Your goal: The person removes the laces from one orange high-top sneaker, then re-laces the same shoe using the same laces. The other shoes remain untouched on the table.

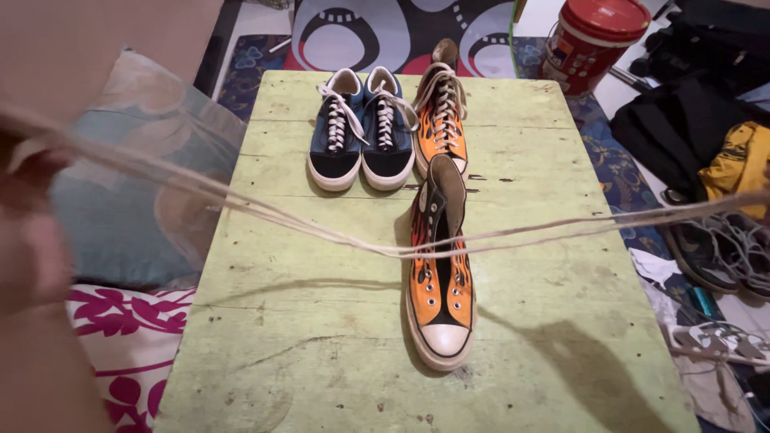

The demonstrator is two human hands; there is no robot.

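Shoelace [361,240] taut from left hand [28,232]

Single head-worn view, looking steeply down and forward over the green tabletop [321,321]. Sitting close: the left hand [28,240] is blurring large at the frame's left edge. Beyond the tabletop's far end, a red tub [593,40] is showing.

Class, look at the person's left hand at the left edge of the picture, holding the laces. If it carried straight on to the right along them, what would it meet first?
Probably the unlaced orange flame sneaker, where the laces from the blurred left hand cross its opening. Depth is unclear; the hand may be well above the table.
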